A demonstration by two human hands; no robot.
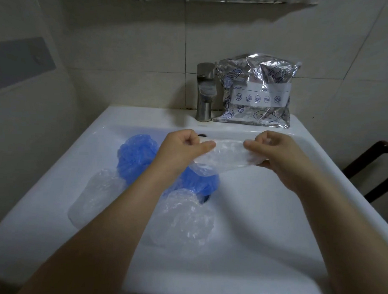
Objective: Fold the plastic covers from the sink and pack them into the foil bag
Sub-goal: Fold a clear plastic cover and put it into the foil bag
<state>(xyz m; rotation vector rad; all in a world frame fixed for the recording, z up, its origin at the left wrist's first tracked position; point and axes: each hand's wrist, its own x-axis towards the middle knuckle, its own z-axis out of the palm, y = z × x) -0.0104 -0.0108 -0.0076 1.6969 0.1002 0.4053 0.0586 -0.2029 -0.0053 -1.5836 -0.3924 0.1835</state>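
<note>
Hands meet over the back half of the white sink (pixel 274 215), each gripping one end of a clear plastic cover (pixel 228 155) that stretches between them. The left hand (pixel 184 149) has its fingers curled in and its thumb pressed flat along the cover's upper edge; the right hand (pixel 274 154) pinches the other end between thumb and curled fingers. The cover sags a little below the left hand, where its crinkled edge hangs down.

Beneath the left hand and forearm, in the basin, lie blue plastic covers (pixel 137 156), bunched and partly hidden by the wrist. Nearer than both hands a crumpled clear cover (pixel 186 221) lies in the basin, and another clear cover (pixel 96 196) rests to the left of the left forearm.

Beyond the right hand, on the sink's back ledge and leaning against the tiled wall, stands the foil bag (pixel 256 92). Its white label reads "Content" and "Date", each with a blank line, above a row of round blue food icons; blue line drawings, a fish among them, cover the silver foil. Just left of the bag, beyond the left hand, stands a brushed metal tap (pixel 205 92).
</note>
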